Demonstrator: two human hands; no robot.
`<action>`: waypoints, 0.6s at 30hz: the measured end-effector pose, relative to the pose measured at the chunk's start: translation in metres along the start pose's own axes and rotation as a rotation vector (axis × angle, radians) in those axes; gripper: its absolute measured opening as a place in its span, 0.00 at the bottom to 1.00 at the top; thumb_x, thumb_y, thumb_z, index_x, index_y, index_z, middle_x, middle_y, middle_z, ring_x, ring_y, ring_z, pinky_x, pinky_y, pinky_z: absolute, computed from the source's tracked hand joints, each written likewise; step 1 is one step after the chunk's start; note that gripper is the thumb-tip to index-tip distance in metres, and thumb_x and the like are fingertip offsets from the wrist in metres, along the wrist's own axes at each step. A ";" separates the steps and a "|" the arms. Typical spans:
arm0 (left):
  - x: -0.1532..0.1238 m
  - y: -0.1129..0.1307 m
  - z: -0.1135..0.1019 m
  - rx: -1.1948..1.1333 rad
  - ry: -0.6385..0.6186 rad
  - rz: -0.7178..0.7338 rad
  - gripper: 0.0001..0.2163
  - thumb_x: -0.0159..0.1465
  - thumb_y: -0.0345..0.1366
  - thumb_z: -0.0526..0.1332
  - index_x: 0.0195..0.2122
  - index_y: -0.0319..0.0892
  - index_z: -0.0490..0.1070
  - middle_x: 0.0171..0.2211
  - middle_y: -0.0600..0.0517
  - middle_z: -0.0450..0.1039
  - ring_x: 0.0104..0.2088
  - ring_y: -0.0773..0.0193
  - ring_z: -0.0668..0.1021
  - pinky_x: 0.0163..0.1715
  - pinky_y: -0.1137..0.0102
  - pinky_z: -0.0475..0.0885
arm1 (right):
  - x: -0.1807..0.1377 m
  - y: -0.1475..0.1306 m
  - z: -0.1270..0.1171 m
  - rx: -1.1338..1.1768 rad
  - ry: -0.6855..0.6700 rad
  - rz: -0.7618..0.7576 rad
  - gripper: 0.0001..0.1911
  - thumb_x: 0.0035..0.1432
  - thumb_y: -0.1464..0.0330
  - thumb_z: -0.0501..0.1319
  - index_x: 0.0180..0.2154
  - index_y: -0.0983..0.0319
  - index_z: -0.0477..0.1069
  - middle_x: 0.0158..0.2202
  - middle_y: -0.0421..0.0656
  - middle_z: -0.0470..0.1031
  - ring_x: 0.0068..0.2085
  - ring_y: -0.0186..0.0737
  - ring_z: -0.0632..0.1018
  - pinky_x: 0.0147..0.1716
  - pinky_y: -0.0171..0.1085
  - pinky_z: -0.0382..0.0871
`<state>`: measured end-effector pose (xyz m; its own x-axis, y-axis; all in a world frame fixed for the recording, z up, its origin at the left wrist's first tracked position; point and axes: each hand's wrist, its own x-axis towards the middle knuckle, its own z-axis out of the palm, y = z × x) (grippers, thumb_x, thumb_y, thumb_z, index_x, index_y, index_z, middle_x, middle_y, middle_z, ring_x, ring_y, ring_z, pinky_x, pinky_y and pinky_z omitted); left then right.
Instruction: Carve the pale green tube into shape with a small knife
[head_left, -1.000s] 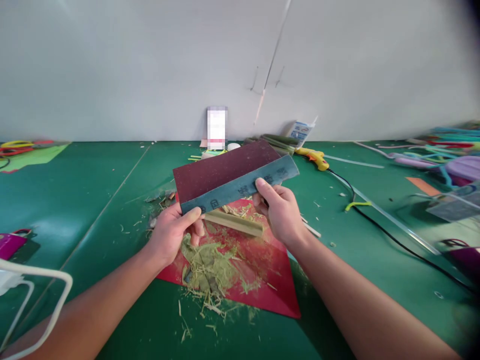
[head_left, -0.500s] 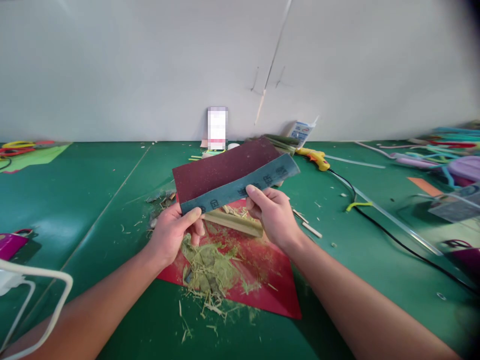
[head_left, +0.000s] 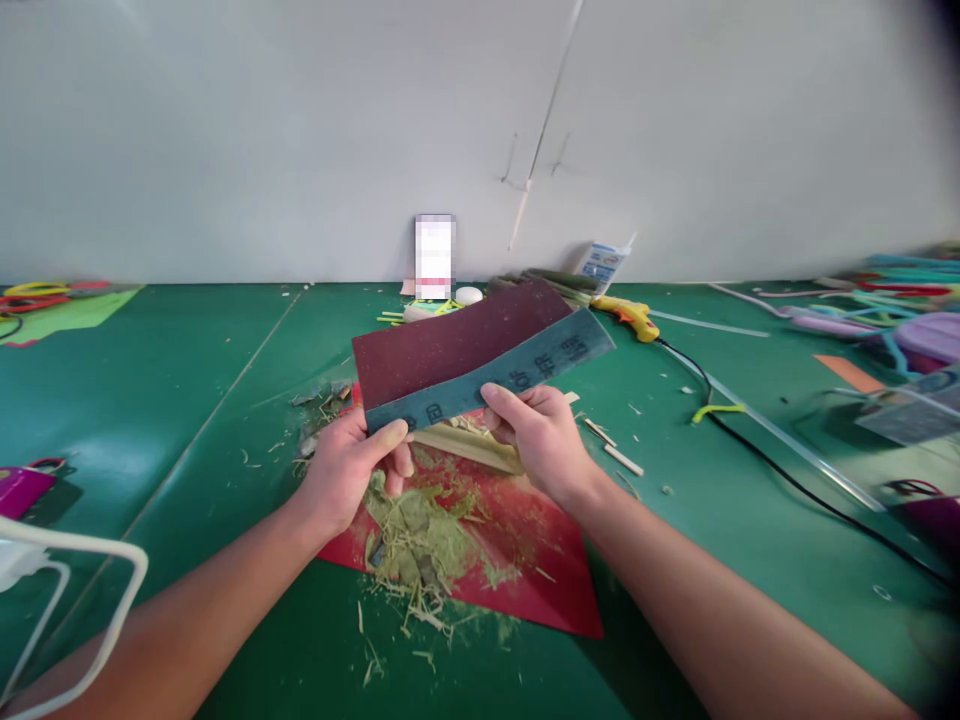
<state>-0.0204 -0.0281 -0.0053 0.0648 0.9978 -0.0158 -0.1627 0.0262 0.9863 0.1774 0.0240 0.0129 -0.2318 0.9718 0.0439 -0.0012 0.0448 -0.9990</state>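
One maroon sheet (head_left: 457, 345), its lower margin folded over as a blue band (head_left: 540, 365) with dark lettering, was held raised over a red mat (head_left: 547, 570), right end higher. Left hand (head_left: 345, 470): thumb and fingers pinched the band's lower left corner. Right hand (head_left: 551, 440): thumb pressed the band near mid-length, fingers behind. The sheet's right edge reached, in view, just below a yellow glue gun (head_left: 634, 318); its upper edge faced the grey wall (head_left: 262, 130). Green tabletop (head_left: 225, 450) stretched left of the mat to a purple item (head_left: 26, 490); on the right, tabletop with light scraps ran between forearm and black cord (head_left: 787, 487). Beneath the hands: one wooden strip (head_left: 465, 447), one heap of greenish dust and shavings (head_left: 420, 540). Compared with one second earlier, the right hand had slid leftward, nearer the left, and covered the strip's right end; the band's right part stood wider, and the left grip had barely shifted.
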 end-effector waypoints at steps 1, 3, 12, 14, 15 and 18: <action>0.000 0.000 0.000 0.000 0.000 -0.002 0.09 0.61 0.39 0.60 0.29 0.37 0.66 0.18 0.55 0.71 0.14 0.73 0.70 0.15 0.77 0.62 | 0.000 0.000 0.001 0.006 0.011 0.000 0.22 0.53 0.55 0.59 0.16 0.62 0.64 0.11 0.33 0.49 0.16 0.26 0.50 0.17 0.34 0.41; 0.000 0.001 0.000 0.002 0.012 -0.005 0.09 0.61 0.39 0.60 0.29 0.38 0.66 0.18 0.55 0.71 0.14 0.73 0.70 0.14 0.77 0.62 | 0.000 0.000 0.002 0.007 0.014 0.011 0.22 0.53 0.54 0.58 0.16 0.62 0.64 0.11 0.33 0.50 0.16 0.26 0.50 0.17 0.34 0.40; -0.001 0.002 0.002 0.007 0.003 -0.015 0.09 0.60 0.39 0.60 0.29 0.38 0.66 0.18 0.55 0.71 0.13 0.73 0.69 0.14 0.77 0.62 | -0.004 0.002 0.005 -0.027 -0.064 0.026 0.24 0.54 0.53 0.58 0.15 0.62 0.63 0.11 0.32 0.48 0.16 0.27 0.48 0.17 0.35 0.39; -0.001 0.002 0.002 0.003 0.010 -0.019 0.09 0.60 0.39 0.61 0.29 0.38 0.66 0.18 0.55 0.71 0.13 0.73 0.69 0.13 0.78 0.62 | -0.005 0.002 0.007 -0.018 -0.068 0.036 0.23 0.53 0.53 0.58 0.16 0.62 0.64 0.11 0.32 0.48 0.16 0.27 0.48 0.17 0.35 0.39; -0.001 0.002 0.003 0.000 0.014 -0.021 0.09 0.59 0.39 0.61 0.29 0.38 0.66 0.18 0.55 0.71 0.13 0.73 0.69 0.13 0.78 0.62 | -0.005 0.002 0.008 -0.018 -0.082 0.049 0.23 0.53 0.53 0.58 0.17 0.62 0.65 0.11 0.32 0.49 0.16 0.27 0.49 0.17 0.35 0.39; -0.002 0.001 0.003 -0.002 0.006 -0.031 0.09 0.60 0.39 0.61 0.29 0.38 0.67 0.18 0.55 0.71 0.13 0.73 0.70 0.14 0.77 0.62 | -0.008 0.001 0.011 -0.022 -0.127 0.080 0.23 0.53 0.52 0.57 0.17 0.63 0.67 0.11 0.32 0.50 0.16 0.27 0.49 0.17 0.35 0.40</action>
<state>-0.0178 -0.0300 -0.0039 0.0638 0.9968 -0.0471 -0.1630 0.0570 0.9850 0.1689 0.0142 0.0117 -0.3512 0.9355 -0.0386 0.0428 -0.0251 -0.9988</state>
